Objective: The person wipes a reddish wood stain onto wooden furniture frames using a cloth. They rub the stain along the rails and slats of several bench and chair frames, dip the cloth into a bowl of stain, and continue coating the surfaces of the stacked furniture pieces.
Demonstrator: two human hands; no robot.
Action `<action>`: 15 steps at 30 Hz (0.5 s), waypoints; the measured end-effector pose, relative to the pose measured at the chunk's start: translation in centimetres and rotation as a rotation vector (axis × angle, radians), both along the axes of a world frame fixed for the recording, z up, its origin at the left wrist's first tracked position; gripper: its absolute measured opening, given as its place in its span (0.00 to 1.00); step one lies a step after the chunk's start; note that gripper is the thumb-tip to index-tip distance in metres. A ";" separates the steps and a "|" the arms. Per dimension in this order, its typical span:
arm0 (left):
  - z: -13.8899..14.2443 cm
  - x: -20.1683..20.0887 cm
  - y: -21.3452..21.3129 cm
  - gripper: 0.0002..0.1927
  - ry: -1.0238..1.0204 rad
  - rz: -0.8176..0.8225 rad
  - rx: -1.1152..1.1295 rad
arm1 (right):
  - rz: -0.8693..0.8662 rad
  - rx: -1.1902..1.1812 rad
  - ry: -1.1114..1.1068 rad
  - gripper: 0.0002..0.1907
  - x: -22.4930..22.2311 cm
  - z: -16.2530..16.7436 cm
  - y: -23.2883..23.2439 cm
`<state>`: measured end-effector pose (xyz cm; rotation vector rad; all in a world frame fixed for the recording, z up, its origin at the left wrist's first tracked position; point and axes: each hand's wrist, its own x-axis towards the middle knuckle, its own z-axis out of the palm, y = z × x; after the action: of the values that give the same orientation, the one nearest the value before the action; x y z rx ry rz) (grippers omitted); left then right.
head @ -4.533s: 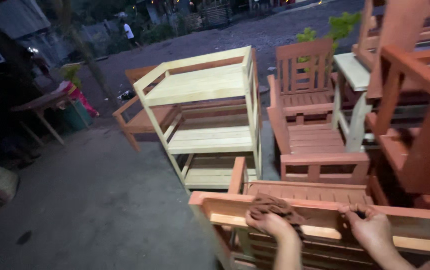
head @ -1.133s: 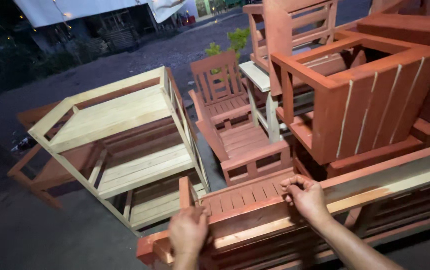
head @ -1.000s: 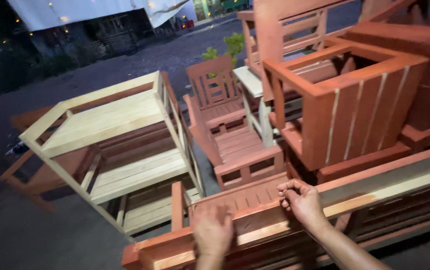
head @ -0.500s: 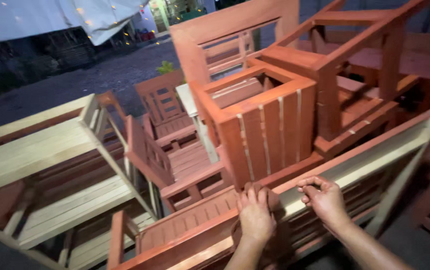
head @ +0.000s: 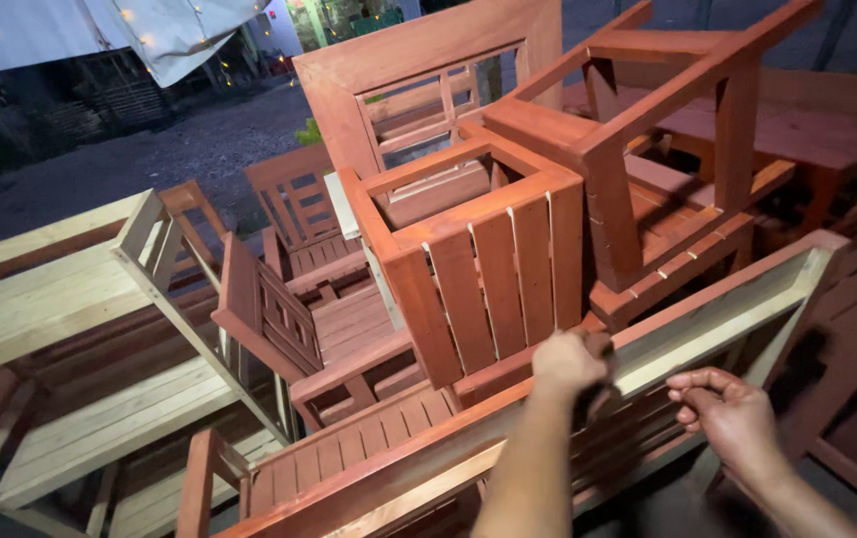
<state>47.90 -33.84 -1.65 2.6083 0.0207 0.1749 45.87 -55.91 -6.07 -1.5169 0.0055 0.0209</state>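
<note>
My left hand point(head: 568, 364) is closed over the top rail point(head: 717, 319) of a long red-brown wooden bench back that slants across the lower part of the view. Something dark shows under its fingers; I cannot tell what it is. My right hand point(head: 732, 418) hovers just below and in front of the same rail. Its fingers are half curled, it holds nothing and it does not touch the wood. Directly behind the rail stands a red-brown slatted armchair point(head: 478, 269).
An upturned red-brown chair point(head: 668, 149) rests on others at the back right. A smaller slatted chair point(head: 299, 214) stands further back. A pale unpainted wooden rack point(head: 70, 299) fills the left side. A white tarp point(head: 149, 30) hangs over the gravel ground at the top left.
My view has swung to the right along the furniture. Both hands have moved right along the rail, and my right hand has come off the rail it gripped.
</note>
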 end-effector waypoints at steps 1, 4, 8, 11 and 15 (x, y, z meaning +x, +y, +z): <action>0.5 0.3 0.9 0.23 0.100 0.049 -0.098 | -0.012 -0.020 0.009 0.08 -0.2 0.0 0.4; 1.4 -0.5 2.7 0.28 0.226 0.153 -0.239 | -0.009 -0.061 0.020 0.09 -0.9 -0.2 2.6; 2.0 -2.9 5.4 0.27 0.277 0.234 -0.308 | 0.064 -0.053 0.076 0.09 -1.9 0.8 6.9; 1.7 -5.2 8.7 0.25 0.280 0.256 -0.296 | 0.107 0.010 0.047 0.08 -2.3 1.5 10.3; -0.1 -9.9 15.5 0.22 0.302 0.210 -0.174 | 0.171 0.014 0.020 0.07 -2.8 1.6 15.0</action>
<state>37.99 -18.33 -1.75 2.4312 0.3984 -0.1430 43.08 -40.88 -4.46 -1.4996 -0.1074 0.1725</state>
